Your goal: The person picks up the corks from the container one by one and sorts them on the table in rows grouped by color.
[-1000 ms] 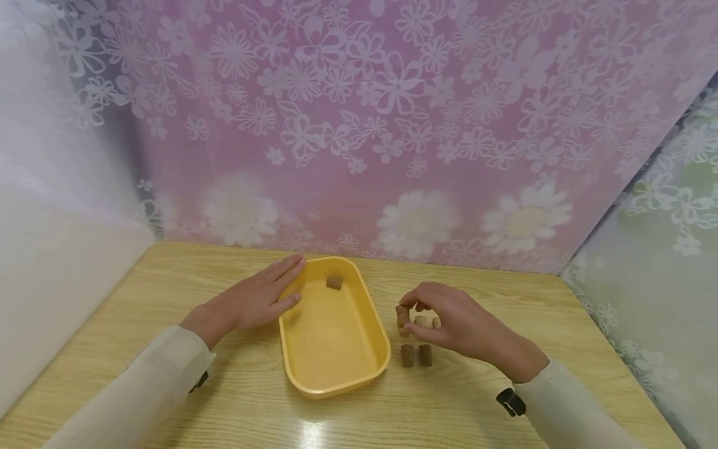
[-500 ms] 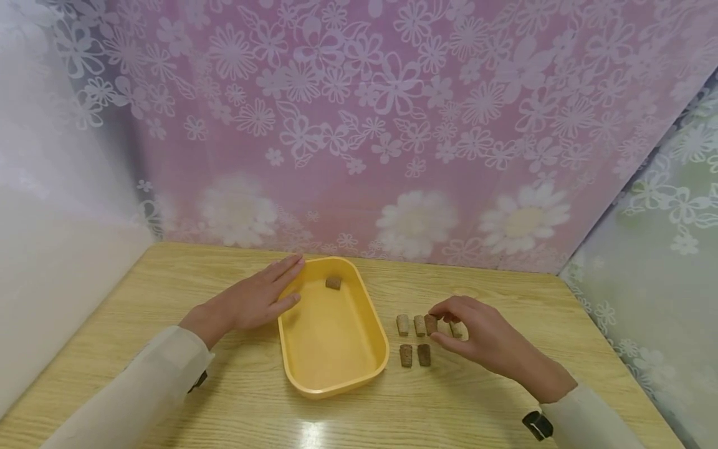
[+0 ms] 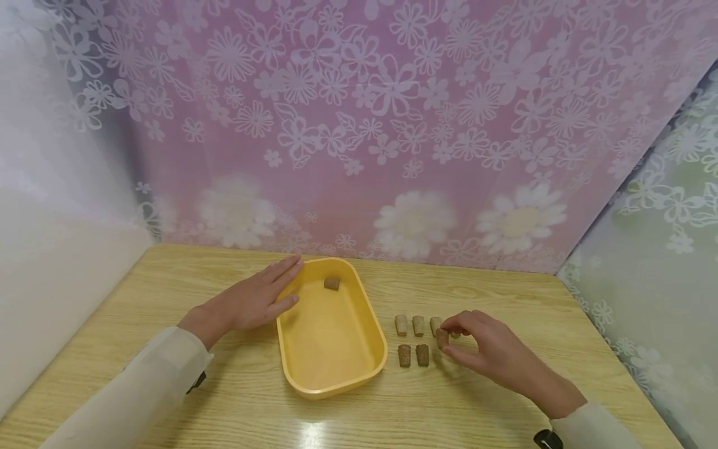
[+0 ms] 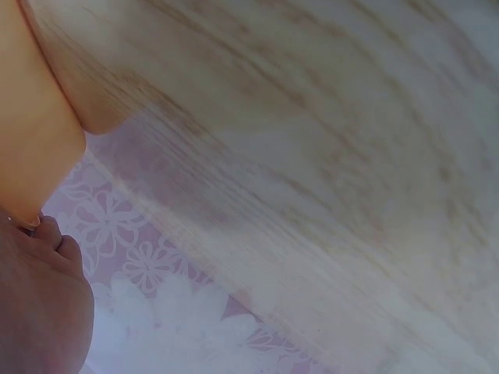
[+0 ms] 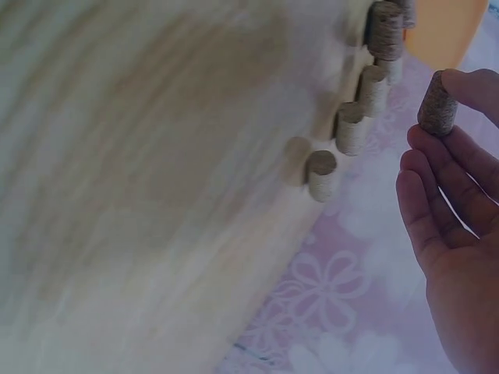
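Observation:
My right hand [image 3: 493, 352] pinches a dark brown cork stopper [image 3: 442, 338] between thumb and fingertips, held above the table in the right wrist view. Behind it runs a row of several pale cork stoppers [image 3: 418, 325], the rightmost partly hidden by the fingers. Two dark brown cork stoppers [image 3: 422, 355] stand in a nearer row, just left of the held one. With fingers extended, my left hand [image 3: 252, 304] rests on the left rim of a yellow tray [image 3: 333, 391]. One brown cork stopper [image 3: 331, 284] lies at the tray's far end.
The wood-grain table [image 3: 224, 386] meets a pink flowered curtain [image 3: 336, 187] at its back edge. A white wall [image 3: 67, 249] borders the left side, and a pale flowered curtain [image 3: 662, 268] the right.
My right hand has carried the dark cork stopper rightward from beside the tray, past the pale row, and then a little nearer to me. The left hand has stayed on the tray.

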{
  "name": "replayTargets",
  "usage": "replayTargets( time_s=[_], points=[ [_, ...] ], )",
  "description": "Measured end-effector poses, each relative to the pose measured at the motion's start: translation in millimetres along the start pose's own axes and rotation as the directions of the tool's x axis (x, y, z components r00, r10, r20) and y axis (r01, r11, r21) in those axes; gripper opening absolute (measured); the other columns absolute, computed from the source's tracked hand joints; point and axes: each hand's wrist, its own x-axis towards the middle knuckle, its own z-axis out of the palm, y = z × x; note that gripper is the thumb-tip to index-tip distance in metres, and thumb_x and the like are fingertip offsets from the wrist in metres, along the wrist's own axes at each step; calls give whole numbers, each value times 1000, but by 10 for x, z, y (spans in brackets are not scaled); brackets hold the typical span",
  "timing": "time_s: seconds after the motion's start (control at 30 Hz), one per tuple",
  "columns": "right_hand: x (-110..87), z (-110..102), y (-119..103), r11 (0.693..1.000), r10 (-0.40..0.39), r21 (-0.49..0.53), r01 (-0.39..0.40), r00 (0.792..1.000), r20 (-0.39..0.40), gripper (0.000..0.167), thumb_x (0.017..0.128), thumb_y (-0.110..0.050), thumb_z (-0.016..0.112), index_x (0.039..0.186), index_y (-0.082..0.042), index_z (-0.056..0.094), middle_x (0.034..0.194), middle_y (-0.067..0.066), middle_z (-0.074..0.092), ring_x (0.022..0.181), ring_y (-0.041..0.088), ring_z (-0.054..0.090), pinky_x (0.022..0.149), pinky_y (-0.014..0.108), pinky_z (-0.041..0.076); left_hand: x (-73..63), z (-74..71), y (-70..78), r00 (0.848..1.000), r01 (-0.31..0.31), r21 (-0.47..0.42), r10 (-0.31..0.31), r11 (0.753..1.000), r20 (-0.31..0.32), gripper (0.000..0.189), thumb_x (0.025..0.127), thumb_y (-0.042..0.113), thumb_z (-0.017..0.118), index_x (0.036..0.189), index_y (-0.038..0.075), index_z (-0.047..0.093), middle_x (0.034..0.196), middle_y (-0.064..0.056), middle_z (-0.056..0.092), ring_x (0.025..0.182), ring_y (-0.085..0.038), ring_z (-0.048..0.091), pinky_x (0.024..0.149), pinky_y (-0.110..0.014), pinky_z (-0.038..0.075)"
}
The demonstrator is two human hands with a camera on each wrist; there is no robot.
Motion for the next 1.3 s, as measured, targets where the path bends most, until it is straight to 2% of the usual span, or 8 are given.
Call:
replayTargets(
  time_s=[0.17,0.43,0.97,1.3],
  points=[
    [-80,64,61,1000,2,21,-2,1000,-9,28,96,-22,87,121,-20,76,119,-7,75,102,16,73,84,37,66,4,-1,5,1000,-2,3,2,1000,-5,77,118,44,47,176,8,12,185,-11,4,171,-38,12,137,-61,17],
    [-132,132,108,997,36,66,-39,998,56,27,99,-27,85,123,-20,75,119,-7,75,104,18,74,85,37,66,3,8,7,1000,-6,2,6,1000,-11,76,118,44,47,176,8,13,185,-11,5,170,-39,13,136,-62,19],
    [-160,229,153,998,38,36,-42,995,95,30,98,-30,86,124,-20,75,119,-7,74,101,14,71,82,33,63,3,9,11,1000,-6,6,6,1000,-9,76,118,45,46,176,8,14,185,-13,8,170,-39,13,136,-63,19],
    [-166,273,167,998,53,32,-56,995,90,29,96,-24,86,123,-19,75,120,-6,75,102,12,72,83,32,64,4,7,9,1000,-2,4,2,1000,-14,76,118,43,47,176,8,14,185,-14,9,170,-41,14,135,-64,21]
  ],
)
